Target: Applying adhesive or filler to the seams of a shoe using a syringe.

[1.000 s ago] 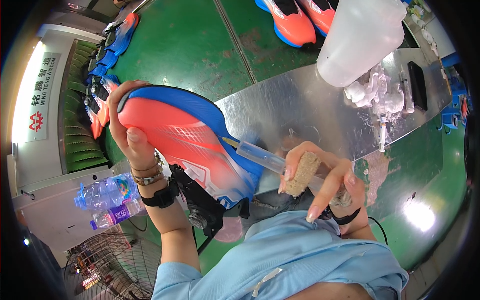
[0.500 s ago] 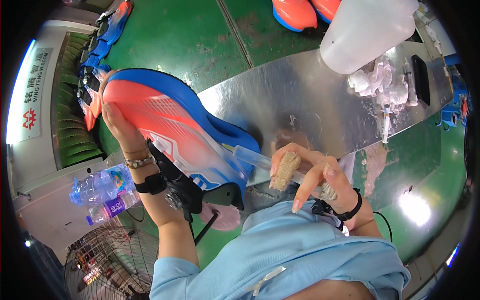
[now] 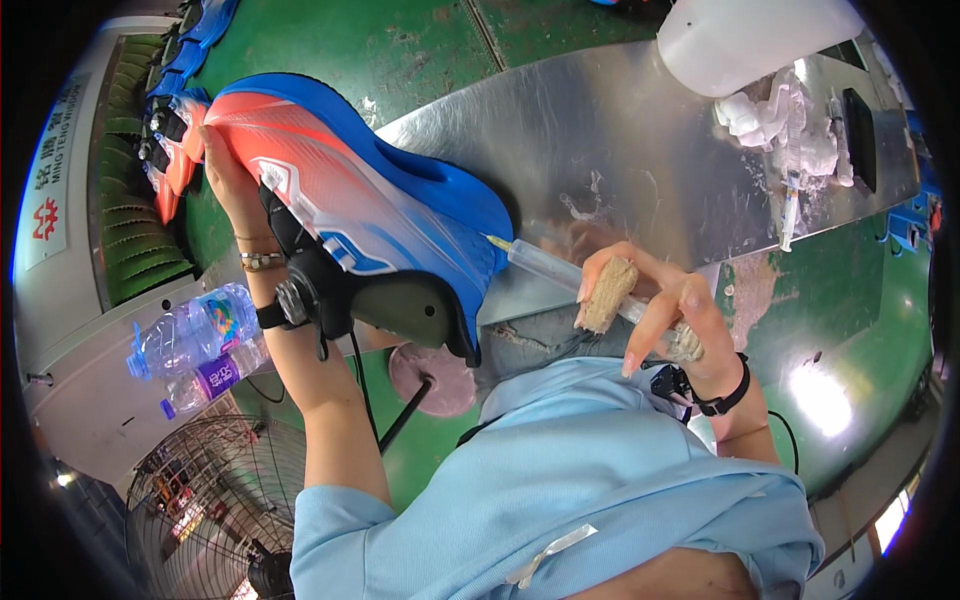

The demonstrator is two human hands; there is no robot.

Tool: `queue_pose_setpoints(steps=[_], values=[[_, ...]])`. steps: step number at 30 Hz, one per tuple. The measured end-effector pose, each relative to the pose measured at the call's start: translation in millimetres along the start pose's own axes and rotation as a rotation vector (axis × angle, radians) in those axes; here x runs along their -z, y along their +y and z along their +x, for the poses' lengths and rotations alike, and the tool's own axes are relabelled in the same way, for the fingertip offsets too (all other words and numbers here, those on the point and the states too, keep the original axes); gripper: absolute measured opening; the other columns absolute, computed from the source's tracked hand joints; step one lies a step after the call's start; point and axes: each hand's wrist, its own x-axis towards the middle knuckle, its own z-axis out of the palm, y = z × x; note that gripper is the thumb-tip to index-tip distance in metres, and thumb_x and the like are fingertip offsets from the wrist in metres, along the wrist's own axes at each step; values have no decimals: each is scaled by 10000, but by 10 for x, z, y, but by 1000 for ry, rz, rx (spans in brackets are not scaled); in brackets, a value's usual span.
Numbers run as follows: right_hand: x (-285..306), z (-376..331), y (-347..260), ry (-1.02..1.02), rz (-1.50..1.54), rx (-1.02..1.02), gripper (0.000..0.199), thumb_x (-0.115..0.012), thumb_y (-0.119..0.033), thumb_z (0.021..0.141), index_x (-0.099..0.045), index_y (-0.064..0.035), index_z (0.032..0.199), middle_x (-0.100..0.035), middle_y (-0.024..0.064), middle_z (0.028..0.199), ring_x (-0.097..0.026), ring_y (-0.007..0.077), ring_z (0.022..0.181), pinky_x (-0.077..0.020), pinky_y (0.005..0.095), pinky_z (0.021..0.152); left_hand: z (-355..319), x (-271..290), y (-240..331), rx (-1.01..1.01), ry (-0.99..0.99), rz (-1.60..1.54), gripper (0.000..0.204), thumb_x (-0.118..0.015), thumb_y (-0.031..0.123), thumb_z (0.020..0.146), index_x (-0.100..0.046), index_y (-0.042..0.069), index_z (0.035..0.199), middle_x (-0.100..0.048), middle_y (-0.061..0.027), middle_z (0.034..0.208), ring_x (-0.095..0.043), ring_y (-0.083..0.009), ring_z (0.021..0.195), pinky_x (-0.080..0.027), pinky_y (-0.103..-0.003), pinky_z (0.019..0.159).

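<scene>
My left hand (image 3: 228, 180) grips the toe end of a shoe (image 3: 340, 195) with an orange-red, white and blue upper, a blue sole and a dark collar; most of its fingers are hidden behind the shoe. In my right hand (image 3: 665, 310) is a clear syringe (image 3: 545, 265) with a thin yellowish tip. That tip lies over the blue heel area near the sole; whether it touches cannot be told. A rough beige cylinder (image 3: 608, 295) sits at the right fingers, and how it is attached is unclear.
Below the shoe lies a metal table (image 3: 600, 150). On its right are a white tub (image 3: 750, 40), crumpled white tissue (image 3: 750, 118), another syringe (image 3: 791, 210) and a black flat object (image 3: 858, 140). Several shoes (image 3: 175, 140), plastic bottles (image 3: 195, 330) and a fan (image 3: 215, 490) are at left.
The view has shifted slightly. The shoe appears higher and farther left, tilted a little differently. My right hand and the syringe have moved right, with the tip still over the heel area.
</scene>
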Motion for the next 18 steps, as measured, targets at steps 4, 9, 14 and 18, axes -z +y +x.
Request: queue_pose_setpoints(steps=[4,9,14,18], values=[[-4,-6,16,7,-33,44,640,-254,-382,927,-647,1,596,-499,236,1108,-531,295,944,-417,350,829,94,196,-295,68,-103,-146,482,-410,408,941,-549,-29,1089,-569,-53,1018,-536,-103,908,-431,-242,799],[-60,143,100,46,-23,173,575,-243,-303,937,-632,9,650,-494,236,1124,-515,277,971,-383,334,862,-171,345,-571,31,-37,40,446,-480,367,921,-554,-35,1097,-592,-51,1025,-560,-102,880,-439,-249,829],[-106,262,193,115,-8,122,544,-221,-254,947,-599,32,680,-479,192,1158,-490,217,985,-362,305,861,-563,586,-511,430,-33,-268,401,-467,341,927,-552,-5,1112,-609,-68,1005,-598,-127,854,-499,-262,713],[-156,317,227,142,-1,131,538,-208,-237,946,-585,20,661,-503,181,1108,-471,209,988,-339,309,885,-1042,817,-284,537,213,-11,398,-496,377,899,-579,31,1078,-623,-47,940,-606,-94,735,-486,-202,566]])
